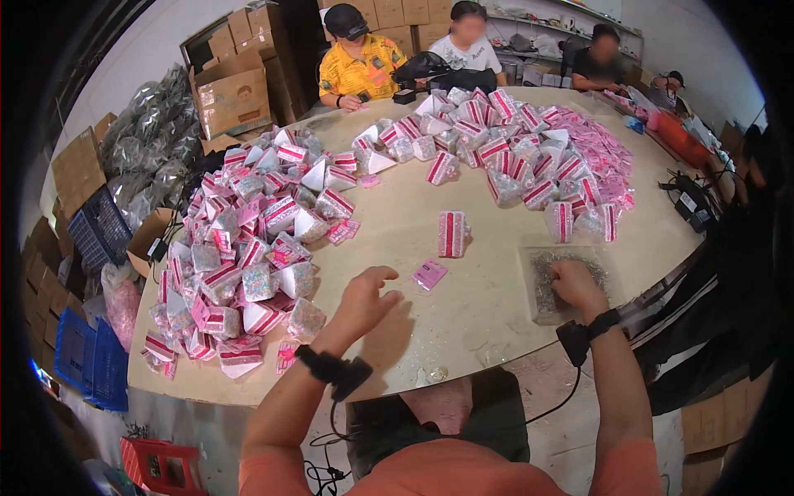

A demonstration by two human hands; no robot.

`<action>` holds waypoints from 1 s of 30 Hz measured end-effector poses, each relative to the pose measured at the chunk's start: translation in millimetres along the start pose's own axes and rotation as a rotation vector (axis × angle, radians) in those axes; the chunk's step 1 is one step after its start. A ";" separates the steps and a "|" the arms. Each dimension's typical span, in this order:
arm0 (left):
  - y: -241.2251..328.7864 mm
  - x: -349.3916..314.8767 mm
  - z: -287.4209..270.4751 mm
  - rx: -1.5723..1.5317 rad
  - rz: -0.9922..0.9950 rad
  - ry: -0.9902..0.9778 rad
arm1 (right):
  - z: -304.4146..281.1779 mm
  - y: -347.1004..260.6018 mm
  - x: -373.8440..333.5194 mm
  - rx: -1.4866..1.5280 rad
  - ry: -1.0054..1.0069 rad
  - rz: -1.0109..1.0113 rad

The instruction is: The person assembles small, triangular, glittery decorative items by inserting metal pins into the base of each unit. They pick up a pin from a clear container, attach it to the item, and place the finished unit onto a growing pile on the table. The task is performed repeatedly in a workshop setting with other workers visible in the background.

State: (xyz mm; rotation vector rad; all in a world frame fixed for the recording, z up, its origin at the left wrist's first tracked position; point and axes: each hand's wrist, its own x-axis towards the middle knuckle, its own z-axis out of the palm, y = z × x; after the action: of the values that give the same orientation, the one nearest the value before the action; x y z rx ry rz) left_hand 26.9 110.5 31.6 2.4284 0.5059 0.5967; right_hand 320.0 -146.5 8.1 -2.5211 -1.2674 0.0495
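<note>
My left hand (364,302) hovers over the table, thumb and fingers apart, holding nothing. Just beyond its fingertips lies a small pink card (430,274). My right hand (577,286) reaches into a shallow clear tray (539,307) of small silvery metal pieces (547,269). Its fingers are curled down among them, and whatever they pinch is hidden. A cake-slice-shaped piece (452,235), white and speckled with a dark pink band, rests alone in front of me, between the two hands and farther off. Dark straps with small devices circle both my wrists.
A large pile of similar wedge pieces (240,273) covers the table's left side; another heap (488,136) spreads across the back. Pink cards (591,149) lie massed at the far right. Several people sit around the far side. Cartons (231,95) and blue crates (91,355) stand left.
</note>
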 end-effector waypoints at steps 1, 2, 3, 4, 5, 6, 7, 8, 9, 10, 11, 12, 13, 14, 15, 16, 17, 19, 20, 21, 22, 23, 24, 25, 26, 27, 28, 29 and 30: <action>-2.8 8.7 10.1 0.020 0.011 -0.005 | -1.3 -2.0 0.4 0.009 0.011 0.000; -7.0 18.4 20.5 0.039 0.020 -0.012 | -3.6 -4.5 -0.1 0.070 0.038 -0.001; -4.6 27.8 28.6 0.054 0.038 -0.023 | -10.6 -6.5 -4.3 0.127 0.070 0.007; -0.2 35.4 35.3 0.112 -0.010 -0.055 | -15.7 -7.5 -7.1 0.184 0.103 0.013; 6.4 42.9 41.8 0.173 -0.056 -0.088 | -18.5 -5.1 -8.3 0.192 0.108 0.020; 11.0 48.8 47.5 0.233 -0.101 -0.120 | -21.7 -2.4 -9.2 0.199 0.113 0.027; 9.5 51.5 56.3 0.296 -0.117 -0.098 | -25.0 0.0 -9.8 0.206 0.118 0.035; 7.7 53.6 65.3 0.335 -0.093 -0.084 | -26.0 5.1 -10.3 0.186 0.114 0.027; 5.7 54.1 71.2 0.372 -0.065 -0.070 | -26.5 10.4 -10.9 0.164 0.112 0.021; 2.5 56.8 75.2 0.407 -0.036 -0.054 | -25.5 15.5 -11.3 0.142 0.109 0.016; -7.0 61.4 74.0 0.358 0.000 -0.085 | -19.1 20.7 -9.9 0.110 0.147 -0.006; -11.0 64.9 71.4 0.354 -0.015 -0.128 | -21.5 17.0 -11.3 0.095 0.134 -0.013; -12.5 67.8 70.3 0.351 -0.029 -0.172 | -23.1 11.6 -12.5 0.080 0.121 -0.018; -10.0 69.9 68.8 0.360 -0.067 -0.169 | -20.8 11.1 -13.0 0.093 0.172 -0.022; -5.8 72.1 68.1 0.372 -0.100 -0.166 | -14.1 14.7 -11.7 0.106 0.229 -0.024; -0.8 74.0 69.2 0.385 -0.133 -0.163 | -11.4 18.2 -12.1 0.117 0.286 -0.028; 1.6 71.8 67.7 0.368 -0.111 -0.119 | -10.3 15.9 -11.0 0.141 0.283 -0.013; 4.4 67.7 66.9 0.332 -0.067 -0.032 | -10.3 12.0 -10.3 0.188 0.276 0.014; -1.8 65.5 64.6 0.340 -0.066 -0.022 | -10.1 7.0 -8.4 0.213 0.256 0.007; -6.6 68.1 67.9 0.339 -0.052 -0.020 | -12.5 7.5 -11.1 0.229 0.241 0.015; -10.4 70.6 70.5 0.337 -0.037 -0.017 | -14.8 7.1 -13.0 0.246 0.227 0.023; -7.3 69.2 67.5 0.278 -0.071 -0.040 | -18.4 5.6 -13.4 0.241 0.164 0.067; -4.2 67.7 64.6 0.207 -0.096 -0.051 | -18.9 5.2 -15.0 0.256 0.187 0.047; -3.6 65.3 61.7 0.135 -0.121 -0.065 | -16.7 4.7 -15.4 0.269 0.210 0.028; -7.4 61.2 56.6 0.069 -0.153 -0.074 | -12.9 1.1 -12.3 0.285 0.232 -0.002; -15.9 60.2 56.2 -0.025 -0.117 -0.073 | -8.6 0.0 -10.8 0.369 0.284 -0.001; -23.2 59.9 56.9 -0.116 -0.086 -0.073 | -4.5 -1.7 -8.1 0.454 0.338 -0.005; -21.0 58.9 56.9 -0.086 -0.053 -0.035 | -5.3 -4.4 -9.9 0.485 0.387 -0.019; -13.3 56.7 52.3 -0.052 -0.026 0.010 | -6.7 -8.6 -10.5 0.520 0.432 -0.043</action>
State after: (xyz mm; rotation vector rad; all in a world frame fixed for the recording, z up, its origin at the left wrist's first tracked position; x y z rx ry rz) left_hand 98.1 124.3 2.1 2.3674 0.5189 0.6040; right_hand 308.0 -151.8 15.8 -1.9259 -0.9769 -0.1496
